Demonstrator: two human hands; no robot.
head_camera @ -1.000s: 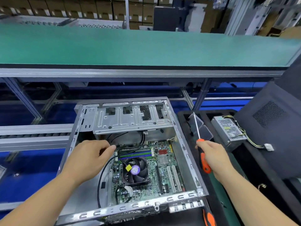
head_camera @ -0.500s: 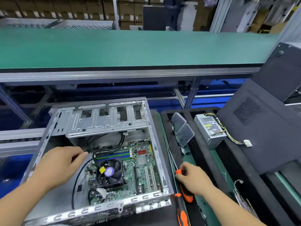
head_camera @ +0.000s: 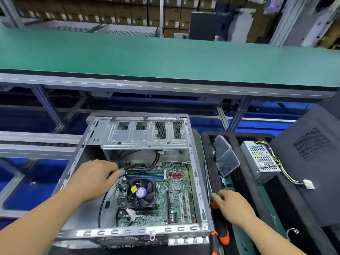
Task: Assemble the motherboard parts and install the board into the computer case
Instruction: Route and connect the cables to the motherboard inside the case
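The open metal computer case (head_camera: 197,183) lies on its side with the green motherboard (head_camera: 174,197) and its black CPU fan (head_camera: 141,193) seated inside. My left hand (head_camera: 93,178) reaches into the case at the board's upper left corner, and its fingertips pinch a black cable (head_camera: 127,169). My right hand (head_camera: 230,205) lies just right of the case. It holds the orange-handled screwdriver (head_camera: 223,234) down against the black tray (head_camera: 206,144), with the thin shaft pointing away along the case wall.
A silver power supply (head_camera: 261,161) with yellow and black wires and clear plastic boxes (head_camera: 227,161) sit in the tray. A dark case side panel (head_camera: 312,162) leans at the right. A second orange screwdriver handle (head_camera: 215,252) shows at the bottom edge. A green conveyor belt (head_camera: 165,57) runs behind.
My right hand brought the screwdriver down from upright beside the case to lying flat on the tray. The left hand stayed at the cables; the view shifted.
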